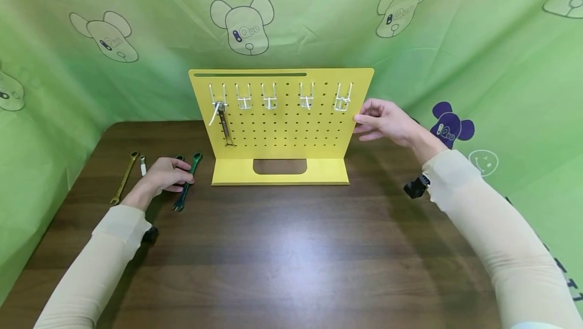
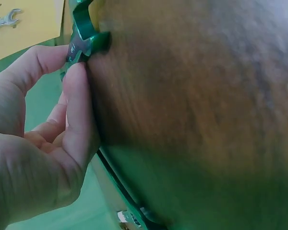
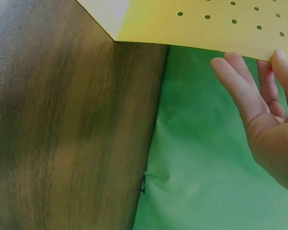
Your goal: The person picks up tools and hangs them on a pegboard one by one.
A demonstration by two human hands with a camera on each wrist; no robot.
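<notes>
On the left of the table, my left hand (image 1: 166, 174) pinches a green combination wrench (image 1: 182, 200) between thumb and fingers. The left wrist view shows that wrench's open end (image 2: 82, 21) just beyond the fingertips. Another green wrench (image 1: 180, 158) lies mostly hidden under the hand. My right hand (image 1: 387, 121) grips the right edge of a yellow pegboard (image 1: 273, 139), thumb in front and fingers partly behind it. In the right wrist view, this hand (image 3: 273, 134) has some fingers spread below the edge. A dark wrench (image 1: 223, 124) hangs from the pegboard's leftmost hook.
A gold wrench (image 1: 123, 182) and a small wrench with a white label (image 1: 143, 166) lie left of my left hand. Several white hooks (image 1: 269, 100) line the pegboard's upper part. A green printed curtain (image 1: 319, 30) hangs behind the brown table (image 1: 273, 248).
</notes>
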